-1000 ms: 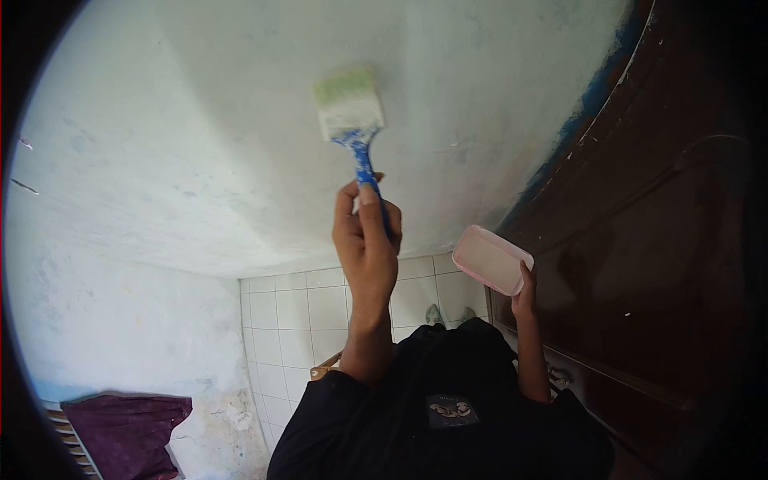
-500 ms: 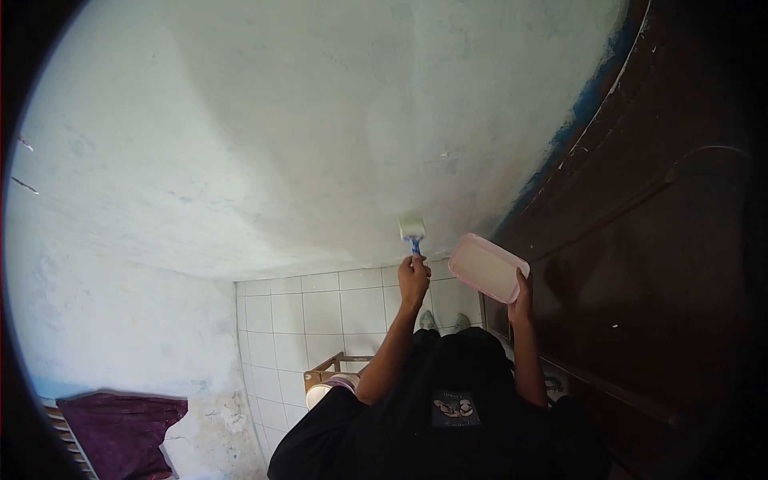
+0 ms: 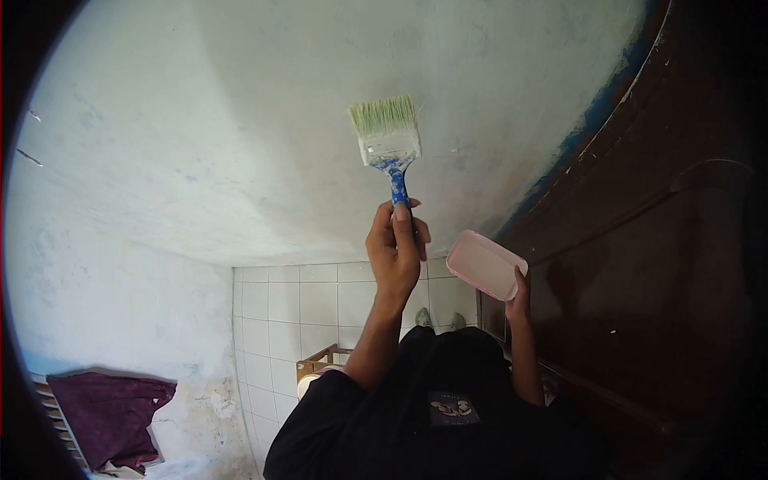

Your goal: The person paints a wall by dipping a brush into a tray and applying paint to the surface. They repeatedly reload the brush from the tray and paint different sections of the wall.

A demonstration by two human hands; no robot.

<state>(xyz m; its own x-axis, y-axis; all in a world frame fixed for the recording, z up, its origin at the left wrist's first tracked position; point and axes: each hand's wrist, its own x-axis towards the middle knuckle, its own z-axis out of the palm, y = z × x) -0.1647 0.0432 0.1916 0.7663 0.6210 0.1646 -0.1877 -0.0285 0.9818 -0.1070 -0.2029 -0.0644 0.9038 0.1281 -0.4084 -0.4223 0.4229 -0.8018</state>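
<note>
My left hand (image 3: 392, 254) is closed round the blue handle of a paintbrush (image 3: 390, 142). The brush points upward, its bristles pale green and its ferrule smeared with white paint. Behind it in this view is the whitish painted wall (image 3: 304, 144). At the right, my right hand (image 3: 520, 298) grips the near end of a pink plastic tray (image 3: 486, 266), thumb over the rim. Pale paint covers the inside of the tray, which is held tilted over the floor.
A dark brown wooden door or panel (image 3: 640, 288) runs down the right side, with a blue strip (image 3: 596, 120) along the wall edge. A wooden stool (image 3: 320, 360) with a white bucket stands on the tiled floor (image 3: 312, 296). Purple cloth (image 3: 108, 408) hangs at lower left.
My left hand has raised the paintbrush upward and closer to the camera, away from low on the wall. The tray in my right hand has barely moved.
</note>
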